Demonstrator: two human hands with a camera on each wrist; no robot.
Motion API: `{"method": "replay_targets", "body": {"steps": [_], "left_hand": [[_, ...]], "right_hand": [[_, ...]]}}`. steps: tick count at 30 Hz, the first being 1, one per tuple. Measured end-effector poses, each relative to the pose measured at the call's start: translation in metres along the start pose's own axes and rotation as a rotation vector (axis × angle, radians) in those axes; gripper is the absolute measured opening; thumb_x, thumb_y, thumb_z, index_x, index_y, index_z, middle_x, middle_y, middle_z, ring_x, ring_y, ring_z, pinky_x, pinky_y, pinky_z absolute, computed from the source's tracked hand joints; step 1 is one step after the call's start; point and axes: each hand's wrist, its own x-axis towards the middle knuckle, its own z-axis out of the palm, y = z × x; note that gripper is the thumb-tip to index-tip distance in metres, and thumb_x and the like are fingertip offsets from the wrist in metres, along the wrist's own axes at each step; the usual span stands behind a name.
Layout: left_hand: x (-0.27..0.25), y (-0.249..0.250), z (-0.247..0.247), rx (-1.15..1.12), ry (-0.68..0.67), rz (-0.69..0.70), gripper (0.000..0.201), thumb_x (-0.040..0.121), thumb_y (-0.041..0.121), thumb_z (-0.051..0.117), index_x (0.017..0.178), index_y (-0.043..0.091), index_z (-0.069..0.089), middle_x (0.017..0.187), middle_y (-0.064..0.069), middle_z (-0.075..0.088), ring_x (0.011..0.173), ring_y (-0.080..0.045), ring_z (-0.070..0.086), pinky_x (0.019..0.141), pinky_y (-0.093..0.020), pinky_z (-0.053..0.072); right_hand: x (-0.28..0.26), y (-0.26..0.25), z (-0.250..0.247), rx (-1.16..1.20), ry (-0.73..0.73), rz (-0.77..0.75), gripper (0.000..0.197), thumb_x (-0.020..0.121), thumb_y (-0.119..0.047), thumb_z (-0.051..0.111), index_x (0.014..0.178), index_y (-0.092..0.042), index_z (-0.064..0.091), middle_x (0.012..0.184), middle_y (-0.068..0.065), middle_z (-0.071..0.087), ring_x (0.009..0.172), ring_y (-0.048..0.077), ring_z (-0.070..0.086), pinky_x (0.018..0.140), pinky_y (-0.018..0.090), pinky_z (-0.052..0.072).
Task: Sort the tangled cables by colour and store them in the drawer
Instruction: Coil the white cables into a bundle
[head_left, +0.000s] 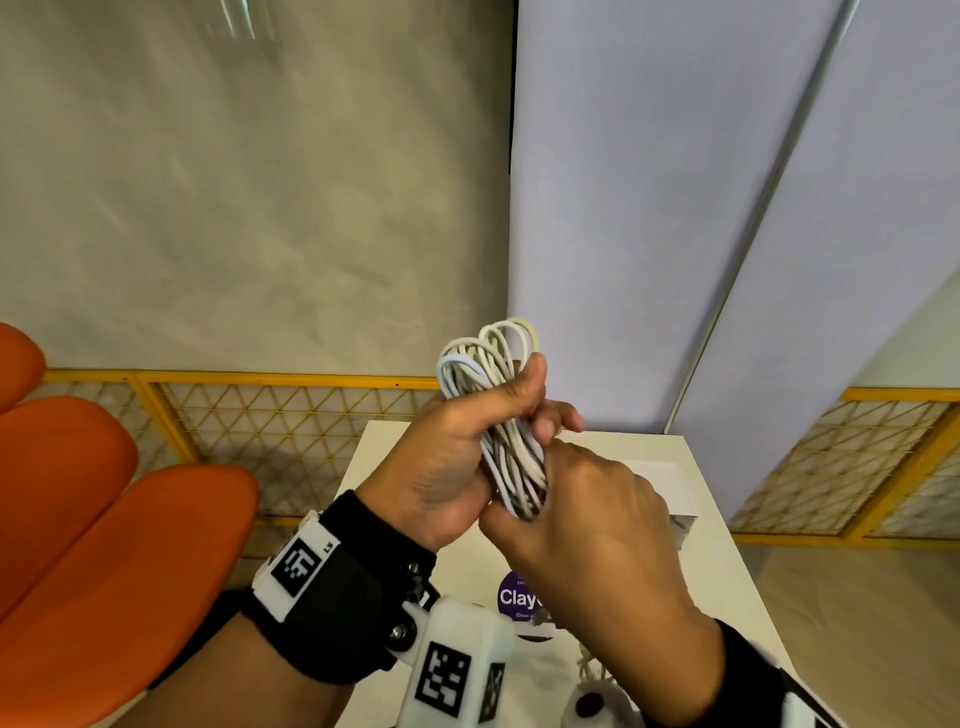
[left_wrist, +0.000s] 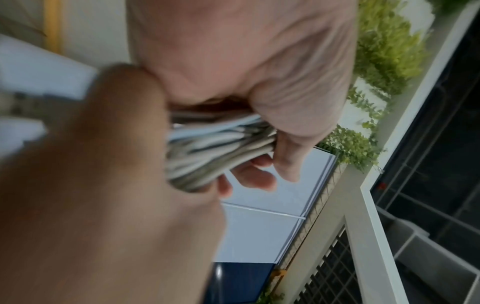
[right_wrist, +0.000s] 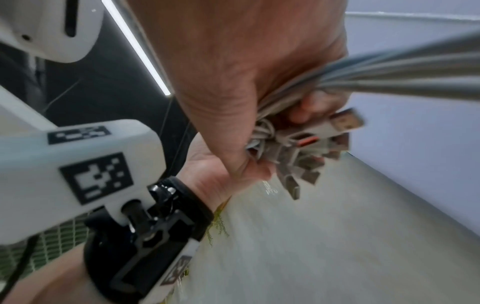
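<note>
White cables (head_left: 498, 415), a whole bundle of them coiled into long loops, are held up in the air above the white surface (head_left: 717, 561), both hands on them. Going left to right: orange padded seats (head_left: 93, 519) on the far left, smooth and rounded, then a yellow mesh fence (head_left: 270, 415) behind.

Left hand (head_left: 457, 457) comes up from the lower left with a black wrist strap, fist wrapped round the middle of the bundle, thumb laid across the front, fingers (head_left: 563, 418) curled round the back. Loops stick out of the top of the fist, some bright white, some a bit yellowed.

Right hand (head_left: 597, 525) comes in from the lower right, back of the hand facing the camera, fingers closed on the lower end of the same bundle, touching the left hand. In the right wrist view the bundle (right_wrist: 389, 72) looks like smooth round rubbery cords, and a bunch of flat rectangular USB plugs (right_wrist: 311, 144) fan out below the grip, metal tips, one with an orange insert. Left wrist view is blurry but shows the cords (left_wrist: 221, 148) squeezed flat between both hands.

On the surface below there's a purple round label (head_left: 517, 597) reading "Clay..." and an open white box (head_left: 670, 488) further back
</note>
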Motion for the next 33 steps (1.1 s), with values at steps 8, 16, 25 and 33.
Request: {"method": "replay_targets", "body": {"steps": [8, 16, 25, 33], "left_hand": [[0.011, 0.003, -0.005, -0.084, 0.094, 0.041, 0.044, 0.074, 0.038, 0.077, 0.056, 0.017, 0.043, 0.042, 0.003, 0.032, 0.034, -0.009, 0.037, 0.045, -0.027, 0.049], [0.006, -0.010, 0.005, 0.297, 0.105, 0.139, 0.051, 0.082, 0.029, 0.080, 0.051, 0.012, 0.043, 0.042, -0.005, 0.031, 0.038, -0.020, 0.033, 0.046, -0.027, 0.038], [-0.009, -0.016, 0.013, 0.245, 0.159, 0.156, 0.030, 0.075, 0.033, 0.079, 0.067, 0.007, 0.065, 0.063, -0.013, 0.066, 0.056, -0.022, 0.063, 0.057, -0.028, 0.053], [-0.014, -0.009, 0.001, -0.029, -0.150, 0.144, 0.049, 0.072, 0.008, 0.082, 0.119, 0.013, 0.071, 0.066, -0.002, 0.057, 0.061, -0.014, 0.059, 0.072, -0.032, 0.054]], "right_hand": [[-0.001, 0.022, 0.013, 0.100, -0.198, 0.085, 0.053, 0.071, -0.056, 0.070, 0.114, -0.034, 0.046, 0.107, -0.012, 0.047, 0.107, 0.015, 0.046, 0.088, 0.034, 0.041], [0.022, 0.025, -0.010, 0.830, -0.534, 0.053, 0.060, 0.065, -0.031, 0.092, 0.113, -0.013, 0.060, 0.101, -0.004, 0.064, 0.101, 0.007, 0.062, 0.094, 0.043, 0.054], [0.026, 0.021, -0.006, 0.904, -0.582, 0.037, 0.023, 0.074, 0.011, 0.057, 0.089, -0.005, 0.055, 0.054, 0.013, 0.057, 0.054, 0.026, 0.056, 0.057, 0.039, 0.046], [0.013, 0.019, -0.009, 0.921, -0.801, 0.040, 0.022, 0.064, -0.011, 0.060, 0.067, 0.011, 0.058, 0.052, 0.014, 0.053, 0.046, 0.027, 0.048, 0.052, 0.031, 0.041]]}}
